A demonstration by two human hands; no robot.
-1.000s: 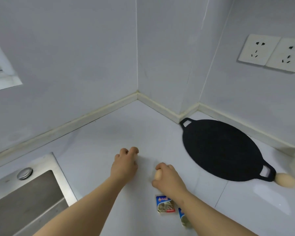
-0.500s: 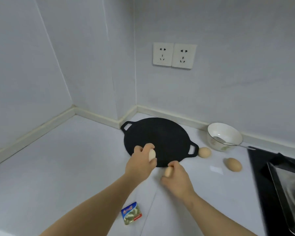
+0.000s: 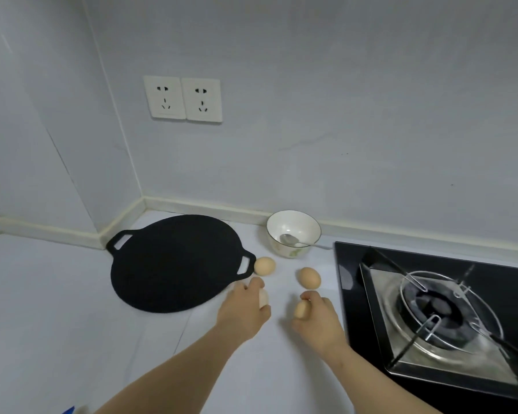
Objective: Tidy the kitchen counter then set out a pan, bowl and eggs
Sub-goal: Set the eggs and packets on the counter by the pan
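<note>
Right of the pan (image 3: 174, 264), the left hand (image 3: 243, 312) grips a pale egg (image 3: 264, 298) and the right hand (image 3: 319, 319) a brown egg (image 3: 301, 309). I'd set both down softly beside the two loose eggs (image 3: 264, 265) there, letting go only once neither rolls.

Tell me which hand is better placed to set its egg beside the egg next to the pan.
Left. The left hand is just in front of that egg and the pan; the right hand is nearer the stove.

the left hand (image 3: 243, 312) half hides a pale egg (image 3: 264, 298), the right hand (image 3: 319, 322) a tan egg (image 3: 301, 309).
</note>
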